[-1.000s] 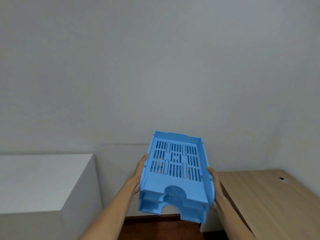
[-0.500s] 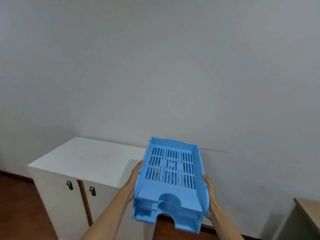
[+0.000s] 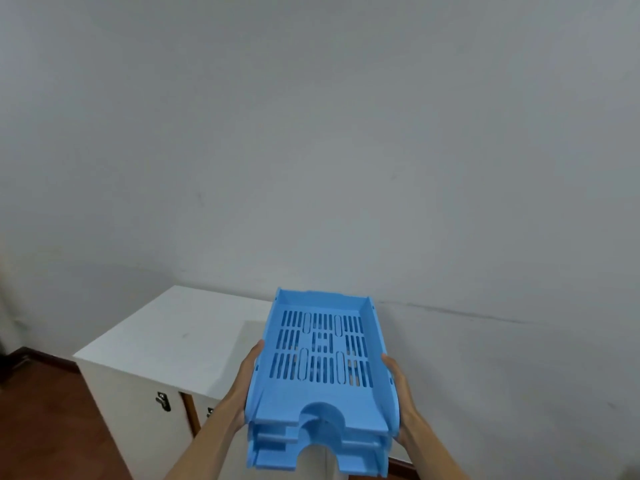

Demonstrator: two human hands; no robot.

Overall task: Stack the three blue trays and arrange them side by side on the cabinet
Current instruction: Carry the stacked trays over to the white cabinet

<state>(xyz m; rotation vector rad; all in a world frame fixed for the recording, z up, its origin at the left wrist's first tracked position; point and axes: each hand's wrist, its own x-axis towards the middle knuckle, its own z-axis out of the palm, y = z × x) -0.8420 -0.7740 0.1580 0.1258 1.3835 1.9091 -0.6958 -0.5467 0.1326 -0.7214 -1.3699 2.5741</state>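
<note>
Holding the stack of blue trays (image 3: 320,379) between both palms, I have my left hand (image 3: 247,379) pressed flat against its left wall and my right hand (image 3: 398,389) against its right wall — each hand clamped on the stack, thumbs up near the top rim. Gripping at the sides keeps the three nested trays squeezed together, so none should slide out of the pile, and it leaves the bottom free to be set down flat. The notched front end faces me; the far end is tipped slightly up.

The stack hangs in the air above the right part of the white cabinet (image 3: 166,337), not touching it, its far end close to the wall (image 3: 311,150) behind the cabinet. The cabinet top to the left of the stack is bare — room, I judge, to lay trays out toward that side. The cabinet's right edge is hidden under the trays, so I cannot tell how much surface lies beneath them. Its front edge runs just past my left wrist, above the door handles (image 3: 162,400), so I should lower well behind that edge.
</note>
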